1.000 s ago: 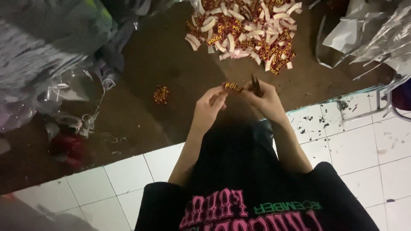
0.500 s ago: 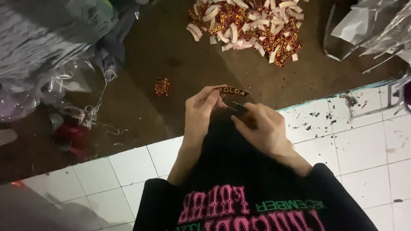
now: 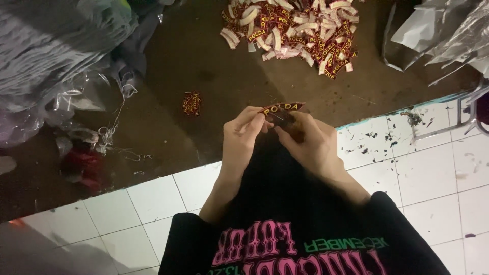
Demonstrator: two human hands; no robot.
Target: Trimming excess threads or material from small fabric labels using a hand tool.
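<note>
My left hand [image 3: 243,133] and my right hand [image 3: 308,144] meet over my lap at the centre of the head view. Together they pinch a small curved dark red patch [image 3: 280,108] with yellow lettering, the left at its left end. My right hand also grips a small dark tool [image 3: 290,127] under the patch; what kind it is I cannot tell. Below them lies black cloth with pink print [image 3: 285,239].
A heap of several red and white patches [image 3: 295,30] lies on the brown mat [image 3: 214,76] ahead. A small stack of patches [image 3: 192,103] sits to the left. Grey cloth and clear plastic [image 3: 56,56] fill the left, crumpled plastic [image 3: 438,30] the upper right. White floor tiles [image 3: 423,163] with dark scraps lie nearby.
The patch has been spread flat between both hands. The hands have drawn slightly nearer to my body.
</note>
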